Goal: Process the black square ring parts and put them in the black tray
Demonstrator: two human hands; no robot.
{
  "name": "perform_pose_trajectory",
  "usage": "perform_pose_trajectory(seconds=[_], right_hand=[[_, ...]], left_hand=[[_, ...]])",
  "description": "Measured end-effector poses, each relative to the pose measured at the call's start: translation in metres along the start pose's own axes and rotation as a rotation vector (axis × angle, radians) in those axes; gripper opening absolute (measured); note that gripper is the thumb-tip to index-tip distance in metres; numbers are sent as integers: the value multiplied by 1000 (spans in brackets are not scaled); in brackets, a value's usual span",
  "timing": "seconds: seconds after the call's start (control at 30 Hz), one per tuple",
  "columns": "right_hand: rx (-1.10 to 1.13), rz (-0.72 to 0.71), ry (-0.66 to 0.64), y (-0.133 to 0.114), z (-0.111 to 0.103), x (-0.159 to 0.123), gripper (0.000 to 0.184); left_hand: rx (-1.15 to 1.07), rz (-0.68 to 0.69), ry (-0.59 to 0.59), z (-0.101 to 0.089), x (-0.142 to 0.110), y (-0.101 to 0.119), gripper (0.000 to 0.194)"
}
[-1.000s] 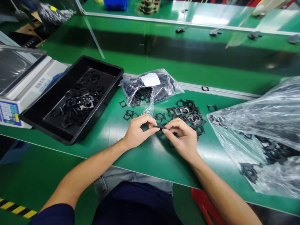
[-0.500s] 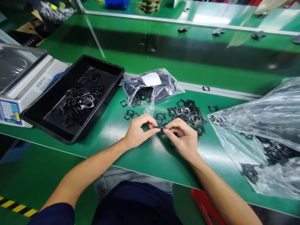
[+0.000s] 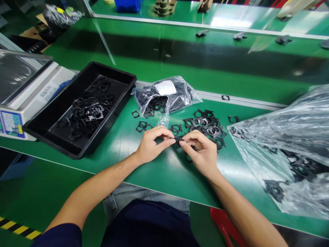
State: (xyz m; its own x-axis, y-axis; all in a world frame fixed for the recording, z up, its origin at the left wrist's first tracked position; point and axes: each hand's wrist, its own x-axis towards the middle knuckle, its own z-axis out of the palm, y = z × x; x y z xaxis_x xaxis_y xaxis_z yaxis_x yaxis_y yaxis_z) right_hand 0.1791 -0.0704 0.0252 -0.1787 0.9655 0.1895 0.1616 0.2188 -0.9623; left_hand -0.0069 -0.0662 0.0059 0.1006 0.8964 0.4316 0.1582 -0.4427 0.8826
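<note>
Between the fingertips of both hands is a small black plastic part [image 3: 178,140], mostly covered by the fingers. My left hand [image 3: 153,143] pinches its left end with thumb and forefinger. On its right end, my right hand [image 3: 202,148] has a similar pinch. Just beyond and under my right hand lies a loose pile of black ring-shaped frames [image 3: 205,122] on the green table [image 3: 154,175]. A few single frames [image 3: 141,126] lie beyond my left hand.
A black tray [image 3: 83,151] holding black parts stands at the left beside a scale [image 3: 31,96]. A clear bag of parts [image 3: 180,91] lies behind the hands. A larger plastic bag [image 3: 290,127] covers the right side. A hand [image 3: 205,5] shows at the far shelf.
The black part has tilted slightly between my fingertips, showing more of its face. Both hands have stayed almost in place. A hand has appeared at the far shelf.
</note>
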Motion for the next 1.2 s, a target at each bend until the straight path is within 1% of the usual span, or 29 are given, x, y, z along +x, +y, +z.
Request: perform_pose_trajectory(seconds=[0.27,0.47,0.67,0.87,1.03,1.2], right_hand=[[16,5,2,1,1,0,17],[2,6,7,1,1,0,19],[-4,-4,3,1,1,0,19],[8,-3,2,1,1,0,14],[33,4,2,2,1,0,12],[57,15,7,1,1,0,14]], left_hand=[[-19,-4,-19,-1,-1,0,17],[-16,-33,-30,0,-1,0,19],[-18,-26,-35,0,-2,0,17],[-12,-6,-43,-1,-2,1,14],[-22,-23,-39,-1,-3,0,12],[-43,-7,-33,-2,-3,0,9]])
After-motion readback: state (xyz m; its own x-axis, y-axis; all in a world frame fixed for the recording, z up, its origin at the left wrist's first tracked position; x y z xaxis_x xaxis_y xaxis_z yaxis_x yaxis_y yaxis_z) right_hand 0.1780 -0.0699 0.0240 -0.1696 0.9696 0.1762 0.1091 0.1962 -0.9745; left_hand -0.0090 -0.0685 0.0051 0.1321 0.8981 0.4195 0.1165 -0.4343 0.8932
